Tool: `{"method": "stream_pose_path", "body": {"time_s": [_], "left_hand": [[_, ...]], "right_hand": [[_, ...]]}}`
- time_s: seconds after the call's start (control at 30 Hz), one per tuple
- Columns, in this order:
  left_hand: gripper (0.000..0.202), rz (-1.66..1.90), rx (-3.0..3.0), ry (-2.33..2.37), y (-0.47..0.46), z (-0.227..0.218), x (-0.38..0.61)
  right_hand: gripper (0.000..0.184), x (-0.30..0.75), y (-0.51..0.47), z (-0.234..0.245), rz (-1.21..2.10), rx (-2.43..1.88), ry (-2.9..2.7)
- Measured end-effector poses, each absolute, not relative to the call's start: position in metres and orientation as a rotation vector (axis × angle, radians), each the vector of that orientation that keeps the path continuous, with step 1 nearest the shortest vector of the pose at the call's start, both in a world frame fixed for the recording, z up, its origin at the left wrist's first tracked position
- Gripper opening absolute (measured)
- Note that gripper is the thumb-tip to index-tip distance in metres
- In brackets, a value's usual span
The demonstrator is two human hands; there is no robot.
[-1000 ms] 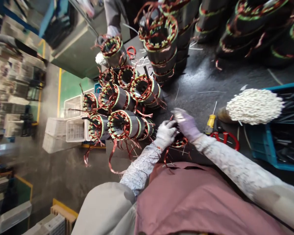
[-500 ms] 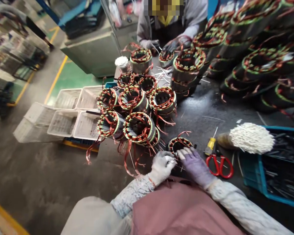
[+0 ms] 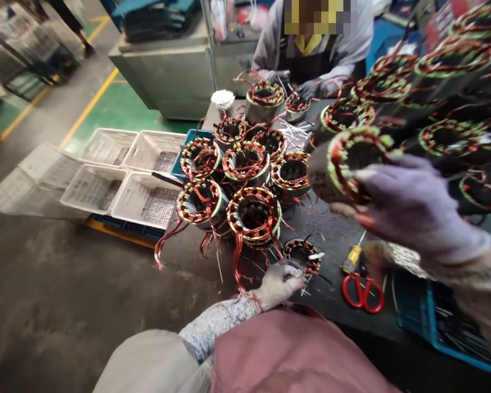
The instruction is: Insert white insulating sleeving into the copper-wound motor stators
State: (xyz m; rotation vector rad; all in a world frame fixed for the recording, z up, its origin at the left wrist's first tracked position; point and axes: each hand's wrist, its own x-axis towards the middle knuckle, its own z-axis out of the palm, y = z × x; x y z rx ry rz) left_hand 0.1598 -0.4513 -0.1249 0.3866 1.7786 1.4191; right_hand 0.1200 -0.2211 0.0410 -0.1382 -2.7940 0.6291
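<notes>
My left hand, in a pale glove, is at the near rim of a small wound stator on the dark table. Its thumb and fingers are pinched together; what they hold is too small to make out. A short white piece lies across that stator's rim. My right hand, in a purplish glove, is raised on the right. It grips a larger stator with copper windings and green-yellow edging, tilted and smeared by motion. Red-handled scissors and a yellow-handled screwdriver lie below it.
Several stators with trailing copper leads crowd the table to the left. More stacked stators stand at the right. A blue bin holds dark pieces. White baskets stand beyond the left edge. A co-worker works opposite.
My right hand has left the small stator, moved up and right, and taken hold of a larger stator. My left hand stays at the small one. The view has shifted slightly.
</notes>
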Motion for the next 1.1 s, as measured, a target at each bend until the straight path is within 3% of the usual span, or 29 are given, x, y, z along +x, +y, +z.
{"method": "stream_pose_path", "body": {"time_s": [0.13, 0.27, 0.37, 0.43, 0.53, 0.67, 0.77, 0.9, 1.03, 1.1], "left_hand": [[0.009, 1.297, 0.418, 1.819, -0.444, -0.130, 0.157], [0.009, 1.218, 0.484, 1.939, -0.446, -0.141, 0.155], [0.010, 1.130, 0.510, 2.070, -0.447, -0.150, 0.152], [0.011, 1.052, 0.509, 2.142, -0.444, -0.156, 0.150], [0.010, 0.914, 0.570, 2.212, -0.436, -0.164, 0.150], [0.011, 0.661, 0.739, 2.248, -0.431, -0.169, 0.158], [0.018, 0.536, 0.809, 2.248, -0.429, -0.169, 0.165], [0.022, 0.456, 0.816, 2.269, -0.425, -0.166, 0.168], [0.025, 0.473, 0.857, 2.248, -0.425, -0.163, 0.164], [0.024, 0.488, 0.848, 2.254, -0.426, -0.161, 0.161]], "right_hand": [[0.032, 0.034, -0.220, 0.026, 0.071, 0.214, -3.076], [0.038, -0.010, -0.223, 0.001, 0.018, 0.519, -3.101], [0.048, 0.013, -0.220, 0.012, -0.003, 0.573, -2.960], [0.052, 0.056, -0.218, 0.020, 0.170, 0.493, -2.767], [0.029, 0.145, -0.220, -0.005, 0.683, -0.074, -2.426], [0.029, 0.232, -0.228, -0.105, 0.966, -1.041, -2.777], [0.032, 0.242, -0.235, -0.167, 1.217, -1.367, -2.884], [0.030, 0.224, -0.244, -0.185, 1.165, -1.375, -2.844], [0.028, 0.224, -0.260, -0.172, 1.062, -0.770, -3.031], [0.029, 0.232, -0.262, -0.168, 1.104, -0.728, -3.023]]}}
